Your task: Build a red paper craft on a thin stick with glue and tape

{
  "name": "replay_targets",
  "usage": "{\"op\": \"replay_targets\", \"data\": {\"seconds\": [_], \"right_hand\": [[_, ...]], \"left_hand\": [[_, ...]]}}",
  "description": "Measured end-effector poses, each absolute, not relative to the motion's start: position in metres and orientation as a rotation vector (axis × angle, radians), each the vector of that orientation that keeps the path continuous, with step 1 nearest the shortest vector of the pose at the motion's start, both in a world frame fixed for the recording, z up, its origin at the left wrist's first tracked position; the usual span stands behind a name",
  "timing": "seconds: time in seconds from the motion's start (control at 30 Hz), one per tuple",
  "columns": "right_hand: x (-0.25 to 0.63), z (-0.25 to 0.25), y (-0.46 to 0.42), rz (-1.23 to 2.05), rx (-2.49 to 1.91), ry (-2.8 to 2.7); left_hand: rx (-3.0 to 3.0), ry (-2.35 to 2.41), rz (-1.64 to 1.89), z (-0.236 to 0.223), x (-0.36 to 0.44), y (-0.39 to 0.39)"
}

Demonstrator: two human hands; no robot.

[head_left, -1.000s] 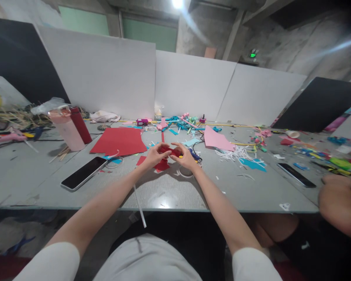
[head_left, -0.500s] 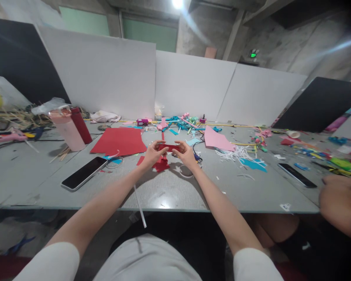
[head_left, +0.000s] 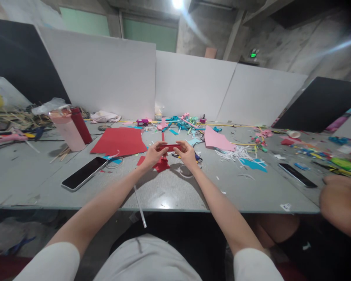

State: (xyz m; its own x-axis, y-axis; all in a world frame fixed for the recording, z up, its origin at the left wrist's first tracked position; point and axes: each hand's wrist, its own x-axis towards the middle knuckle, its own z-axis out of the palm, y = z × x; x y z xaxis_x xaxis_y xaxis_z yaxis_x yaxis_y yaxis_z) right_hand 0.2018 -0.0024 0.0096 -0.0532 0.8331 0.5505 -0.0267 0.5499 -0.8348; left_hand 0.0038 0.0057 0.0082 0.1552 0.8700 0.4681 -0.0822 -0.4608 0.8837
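Compared with one second earlier, the left hand (head_left: 153,155) and right hand (head_left: 188,155) are set wider apart, and the red strip (head_left: 171,148) between them, at twelve o'clock from the person, is now straight and nearly level. Each hand's thumb and fingers are clamped on one end. A red paper piece (head_left: 163,165) sits at seven o'clock from the strip.
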Motion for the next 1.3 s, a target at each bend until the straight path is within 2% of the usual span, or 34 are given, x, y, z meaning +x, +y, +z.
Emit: {"op": "replay_targets", "data": {"seconds": [1.3], "right_hand": [[0.1999,0.0152,-0.0099,0.722,-0.789,-1.495]], "left_hand": [[1.569,0.784,1.477,0.0078,0.0057,0.0034]]}}
